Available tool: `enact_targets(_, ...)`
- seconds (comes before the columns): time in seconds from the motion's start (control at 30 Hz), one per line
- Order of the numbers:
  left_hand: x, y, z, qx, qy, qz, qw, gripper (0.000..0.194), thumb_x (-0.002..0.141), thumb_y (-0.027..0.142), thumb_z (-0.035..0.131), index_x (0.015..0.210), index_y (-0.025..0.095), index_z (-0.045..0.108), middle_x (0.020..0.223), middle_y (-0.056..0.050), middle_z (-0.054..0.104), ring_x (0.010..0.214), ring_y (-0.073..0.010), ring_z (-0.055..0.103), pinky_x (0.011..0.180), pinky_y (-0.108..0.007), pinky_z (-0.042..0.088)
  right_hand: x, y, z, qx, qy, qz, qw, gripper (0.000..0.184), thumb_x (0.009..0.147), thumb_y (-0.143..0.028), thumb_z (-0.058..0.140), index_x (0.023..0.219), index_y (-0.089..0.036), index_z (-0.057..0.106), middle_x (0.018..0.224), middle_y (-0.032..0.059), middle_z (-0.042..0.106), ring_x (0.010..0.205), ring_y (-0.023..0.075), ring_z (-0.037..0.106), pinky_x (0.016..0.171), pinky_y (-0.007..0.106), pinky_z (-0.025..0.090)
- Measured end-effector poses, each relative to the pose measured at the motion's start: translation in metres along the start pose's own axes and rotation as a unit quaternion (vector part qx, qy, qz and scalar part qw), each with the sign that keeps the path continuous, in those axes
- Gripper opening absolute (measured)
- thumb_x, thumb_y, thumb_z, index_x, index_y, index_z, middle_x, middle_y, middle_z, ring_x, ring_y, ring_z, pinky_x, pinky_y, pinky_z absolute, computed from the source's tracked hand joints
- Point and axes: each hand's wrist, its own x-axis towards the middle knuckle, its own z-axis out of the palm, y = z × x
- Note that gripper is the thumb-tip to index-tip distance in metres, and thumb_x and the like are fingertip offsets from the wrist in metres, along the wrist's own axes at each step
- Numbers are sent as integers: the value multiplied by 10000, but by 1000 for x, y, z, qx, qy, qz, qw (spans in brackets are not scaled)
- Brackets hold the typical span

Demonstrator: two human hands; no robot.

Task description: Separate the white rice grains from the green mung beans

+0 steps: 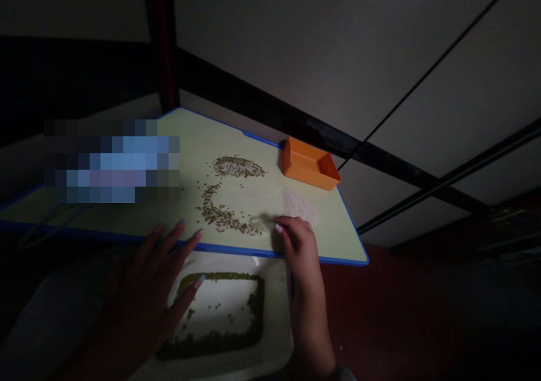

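My right hand [299, 240] is over the front right of the pale green board, its thumb and forefinger pinched on a thin, pale, slender tool [264, 222] whose kind I cannot make out. The tool's far end is at a curved band of small green grains [220, 215]. Just beyond the hand lies a patch of small whitish grains [299, 203]. Farther back is a mixed heap of green and whitish grains [239, 167]. My left hand [156, 279] is open with fingers spread, fingertips near the board's front edge, and holds nothing.
An orange open box [310, 169] stands at the board's back right corner. Below the blue-edged board [262, 144] is a white tub [276, 336] with green grains along its sides. A blurred-out blue patch [122, 161] covers the left side. A wall rises behind.
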Motion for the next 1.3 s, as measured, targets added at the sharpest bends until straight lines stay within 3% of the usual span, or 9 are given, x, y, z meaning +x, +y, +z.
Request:
enact_targets(0.27,2,5,-5,-14,-11,-21,1000,584,932,468,301,1469,297,452,1635,-73,381,1570,-319,186,1189,-692,266,-7,0,-3,43,7,13,999,231,968,-232,533,1061,-273,740,1056,41,764,997,211,670,935,403,471)
enact_targets(0.5,0,2,-1,-12,-3,-19,1000,584,928,464,330,1491,334,410,1651,-56,352,1569,-320,187,1201,-692,242,-12,7,-3,57,77,82,992,259,934,-210,506,1063,-240,729,1077,67,758,1003,220,669,909,387,501)
enact_targets(1.3,1,6,-7,-3,-29,-24,999,566,955,472,305,1499,336,382,1670,-60,309,1579,-322,149,1157,-777,225,-15,-3,-10,130,-15,127,983,252,905,-209,484,992,-217,720,1049,59,755,948,207,669,806,302,511)
